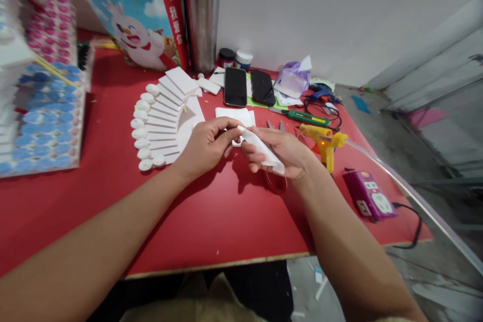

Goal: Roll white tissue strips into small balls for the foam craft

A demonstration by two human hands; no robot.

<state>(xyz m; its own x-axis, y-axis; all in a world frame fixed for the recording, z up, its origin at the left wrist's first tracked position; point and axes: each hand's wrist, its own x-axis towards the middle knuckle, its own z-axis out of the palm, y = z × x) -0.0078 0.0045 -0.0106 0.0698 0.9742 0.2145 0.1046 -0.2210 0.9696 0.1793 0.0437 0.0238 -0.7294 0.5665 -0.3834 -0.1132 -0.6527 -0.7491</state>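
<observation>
- Red tabletop (113, 196) against a plain white wall, seen from the head camera, with the person's two bare forearms reaching in from the lower edge
- Left hand (206, 143) is clenched at thumb and forefinger on the upper end of a white foam strip (260, 148), just above the middle of the table
- Right hand (281, 153) grasps the same strip, which lies slanted across its fingers, its lower end sticking out past them
- Red scissors handle (275, 183) lies on the table directly beneath the right hand
- White foam staircase model (166, 115), with a curved row of round caps along its left edge, sits just beside the left hand
- Yellow glue gun (324, 141) stands near the right hand, its light glowing orange
- Purple power strip (370, 196) lies farther right, a black cord running off it
- Smartphone (235, 86) and a black case (262, 87) lie side by side near the wall, behind the hands
- Steel thermos (202, 15) stands upright next to a cartoon-printed box (132, 10)
- Tray of blue pieces (45, 126) fills the left edge
</observation>
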